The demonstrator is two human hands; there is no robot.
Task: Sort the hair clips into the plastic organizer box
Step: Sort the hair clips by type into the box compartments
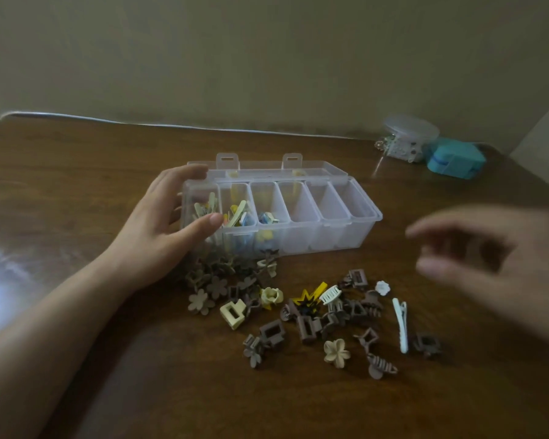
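The clear plastic organizer box (366,214) lies open in the middle of the brown table, its lid folded back. Its three left compartments hold coloured clips (235,217). My left hand (159,229) grips the box's left end, fingers at the far corner and thumb on the near rim. In front of the box lies a loose pile of hair clips (314,312), mostly brown claws and flowers. Among them are a cream flower (336,350), a yellow burst clip (309,296) and a long white clip (400,324). My right hand (495,258) hovers blurred to the right of the pile, fingers loosely curled, holding nothing.
A round clear container (409,137) with small items and a teal box (454,158) stand at the back right, near the wall. The table's right edge runs just beyond them. A bright glare spot shows on the wood at the far left.
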